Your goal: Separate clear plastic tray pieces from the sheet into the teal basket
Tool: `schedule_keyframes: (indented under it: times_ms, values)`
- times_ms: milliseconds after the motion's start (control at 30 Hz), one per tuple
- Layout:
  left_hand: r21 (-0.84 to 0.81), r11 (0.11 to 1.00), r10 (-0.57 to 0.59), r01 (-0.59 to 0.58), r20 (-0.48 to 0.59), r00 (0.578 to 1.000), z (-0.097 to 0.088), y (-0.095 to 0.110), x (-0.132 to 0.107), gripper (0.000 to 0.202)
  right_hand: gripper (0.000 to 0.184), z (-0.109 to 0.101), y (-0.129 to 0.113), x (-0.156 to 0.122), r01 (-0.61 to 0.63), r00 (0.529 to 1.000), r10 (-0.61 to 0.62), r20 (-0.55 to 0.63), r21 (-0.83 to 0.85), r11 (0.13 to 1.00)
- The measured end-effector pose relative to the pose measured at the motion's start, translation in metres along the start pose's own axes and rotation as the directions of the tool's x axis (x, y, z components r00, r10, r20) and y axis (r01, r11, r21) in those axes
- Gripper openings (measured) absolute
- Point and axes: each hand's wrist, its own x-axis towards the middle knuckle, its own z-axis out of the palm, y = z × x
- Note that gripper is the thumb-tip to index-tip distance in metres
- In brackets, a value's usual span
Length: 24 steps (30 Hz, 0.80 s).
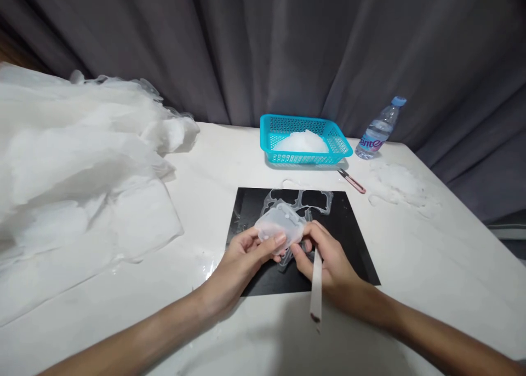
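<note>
My left hand (243, 256) grips a small translucent plastic piece (280, 226) by its near edge, thumb on top. My right hand (327, 260) pinches the right side of the same piece and also holds a thin white stick-like tool (316, 284) that points back toward me. Both hands hover over a black mat (349, 233). A clear plastic frame with cut-out openings (306, 199) lies on the mat just beyond the piece.
A turquoise basket (304, 139) with white translucent pieces stands behind the mat. Pink-handled snips (352, 181) lie to its right, then a water bottle (380, 128) and scattered clear scraps (396, 184). A big heap of clear plastic sheets (78, 162) fills the table's left.
</note>
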Motion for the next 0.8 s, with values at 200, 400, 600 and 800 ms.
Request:
schedule_keyframes:
  times_ms: [200,400,600,800]
  values:
    - [0.106,0.994,0.034,-0.028,-0.051,0.998,0.000,0.003,0.000,0.032,0.011,0.000,-0.003,0.000,0.083,0.996,-0.084,-0.023,-0.064,0.994]
    - [0.095,0.994,0.056,-0.051,-0.056,0.997,0.001,0.001,-0.001,0.032,0.008,-0.009,-0.009,0.005,-0.028,0.996,0.023,0.083,0.053,0.998]
    - [0.137,0.988,0.077,-0.070,-0.047,0.996,0.000,-0.002,-0.002,0.030,0.014,-0.010,-0.007,0.006,0.108,0.993,-0.106,0.058,-0.032,0.994]
    - [0.182,0.983,0.018,-0.014,-0.022,1.000,0.002,-0.003,-0.002,0.034,0.014,-0.008,0.014,0.014,0.169,0.984,-0.176,0.011,-0.348,0.922]
